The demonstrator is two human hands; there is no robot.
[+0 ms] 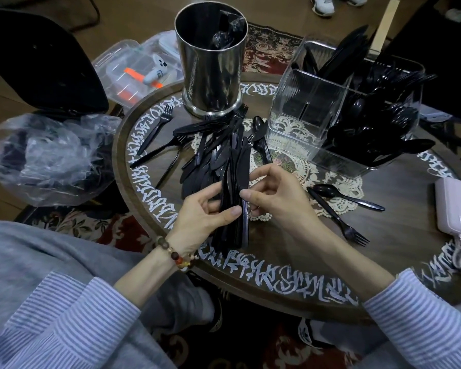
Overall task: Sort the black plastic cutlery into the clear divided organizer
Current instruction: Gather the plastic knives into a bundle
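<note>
Head view: cutlery-strewn round table (290,251)

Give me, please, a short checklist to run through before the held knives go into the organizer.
1. Grip: left hand holds the knife bundle, right hand pinches it: ok.
2. Bundle all knives: only blades show, but they overlap: cannot tell.
3. Front organizer compartment free: clear and empty: ok.
4. Other compartments: spoons already stand at the right: ok.
5. Path to the organizer: a spoon and fork lie flat below it: ok.
6. Loose pile still unsorted on the table: not ok.
</note>
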